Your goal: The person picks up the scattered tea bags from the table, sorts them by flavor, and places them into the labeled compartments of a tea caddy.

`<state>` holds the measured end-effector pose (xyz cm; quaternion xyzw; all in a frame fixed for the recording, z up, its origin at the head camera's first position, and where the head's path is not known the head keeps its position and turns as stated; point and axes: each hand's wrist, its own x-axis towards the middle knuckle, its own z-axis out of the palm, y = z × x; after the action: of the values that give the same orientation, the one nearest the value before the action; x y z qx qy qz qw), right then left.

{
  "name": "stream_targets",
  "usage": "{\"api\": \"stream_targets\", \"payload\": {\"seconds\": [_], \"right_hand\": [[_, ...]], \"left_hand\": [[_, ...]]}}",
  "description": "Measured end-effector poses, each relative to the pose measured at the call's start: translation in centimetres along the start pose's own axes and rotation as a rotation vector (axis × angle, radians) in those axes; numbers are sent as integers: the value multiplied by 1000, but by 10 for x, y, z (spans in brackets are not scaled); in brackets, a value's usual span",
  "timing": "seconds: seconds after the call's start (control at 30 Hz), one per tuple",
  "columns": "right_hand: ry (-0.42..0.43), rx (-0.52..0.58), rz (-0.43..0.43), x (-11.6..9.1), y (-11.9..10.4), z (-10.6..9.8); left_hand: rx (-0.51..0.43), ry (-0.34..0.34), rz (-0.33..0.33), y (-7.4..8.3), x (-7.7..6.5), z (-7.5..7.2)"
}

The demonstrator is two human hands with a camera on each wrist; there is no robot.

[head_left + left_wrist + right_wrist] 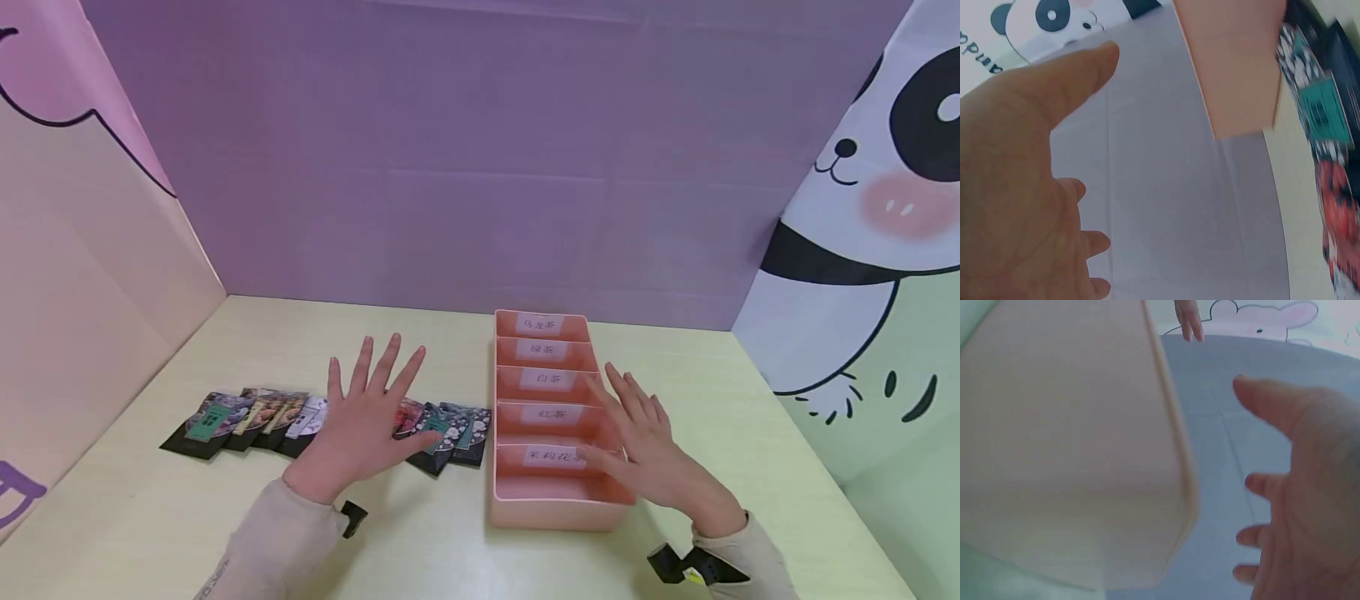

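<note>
My left hand point(363, 433) is held over the row of tea packets with its fingers straight and spread, hiding those in the middle. Dark packets with a green label point(210, 422) lie overlapping at the row's left end; floral ones point(471, 433) end beside the box. The pink box point(551, 514) has several compartments in a line, each with a white handwritten label point(552, 455). My right hand point(648, 450) is over the box's right edge, fingers extended, holding nothing. In the right wrist view, a gap shows between its fingers and the box wall point(1066, 412).
The pale wooden table point(420, 542) carries the packets and box. A purple backdrop point(487, 167) stands behind it. Side panels bear cartoon drawings, with a panda point(847, 200) on the right. Each wrist has a dark strapped device point(712, 567).
</note>
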<state>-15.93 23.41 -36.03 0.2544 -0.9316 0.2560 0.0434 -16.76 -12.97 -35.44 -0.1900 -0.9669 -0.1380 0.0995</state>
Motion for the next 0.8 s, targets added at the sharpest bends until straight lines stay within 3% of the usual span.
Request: {"api": "stream_targets", "payload": {"seconds": [0.27, 0.47, 0.63, 0.8], "right_hand": [[-27, 260, -106, -12, 28, 4], [-25, 391, -124, -14, 43, 5], [-35, 438, -121, -14, 52, 6], [-51, 487, -129, -14, 60, 10]], "left_hand": [[22, 37, -69, -35, -7, -6], [-24, 62, -150, -75, -11, -14], [-54, 129, -240, -112, -21, -22], [-72, 121, -370, -146, -36, -24]]}}
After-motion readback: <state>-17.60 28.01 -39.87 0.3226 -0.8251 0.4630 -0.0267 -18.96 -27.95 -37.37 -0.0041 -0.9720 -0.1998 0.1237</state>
